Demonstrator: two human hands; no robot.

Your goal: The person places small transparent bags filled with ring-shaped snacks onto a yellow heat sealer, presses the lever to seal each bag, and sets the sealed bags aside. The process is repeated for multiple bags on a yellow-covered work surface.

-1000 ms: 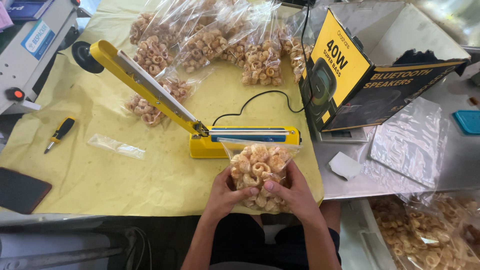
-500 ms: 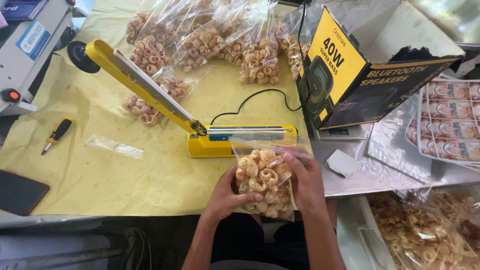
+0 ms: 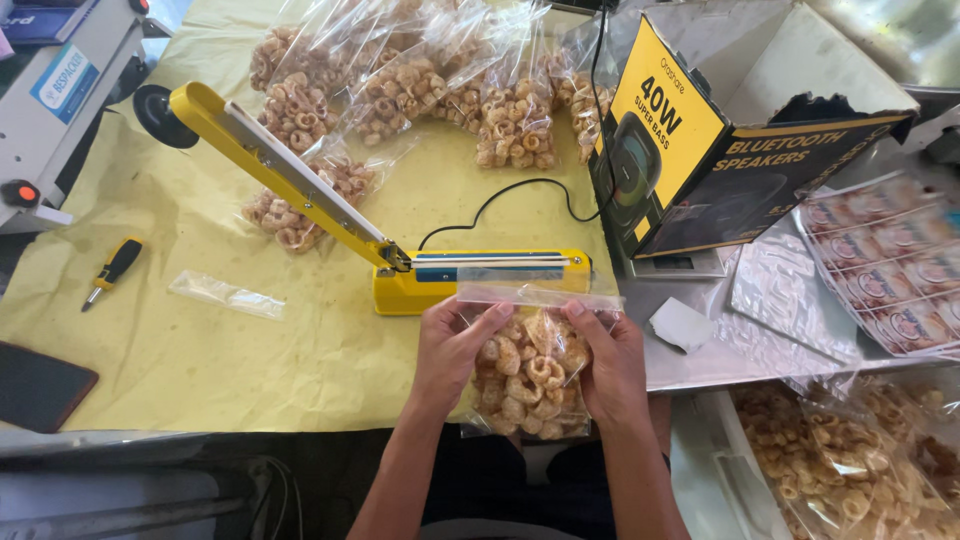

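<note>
My left hand (image 3: pixel 450 350) and my right hand (image 3: pixel 605 360) grip the two sides of a clear plastic bag of ring-shaped snacks (image 3: pixel 528 375). The bag's flat open top lies against the front of the yellow heat sealer (image 3: pixel 480 275), just below its sealing bar. The sealer's long yellow arm (image 3: pixel 270 165) is raised, pointing to the far left. A black cord (image 3: pixel 500 200) runs from the sealer toward the back.
Several filled snack bags (image 3: pixel 420 80) lie at the back of the yellow cloth (image 3: pixel 180 380). A black and yellow cardboard box (image 3: pixel 700 150) stands at right. An empty clear bag (image 3: pixel 225 295), a small screwdriver (image 3: pixel 110 272), label sheets (image 3: pixel 890 270) and loose snacks (image 3: pixel 830 460) are nearby.
Both hands have pushed the bag forward, so its open top now reaches the sealer's base. The view has shifted, bringing label sheets into sight at right.
</note>
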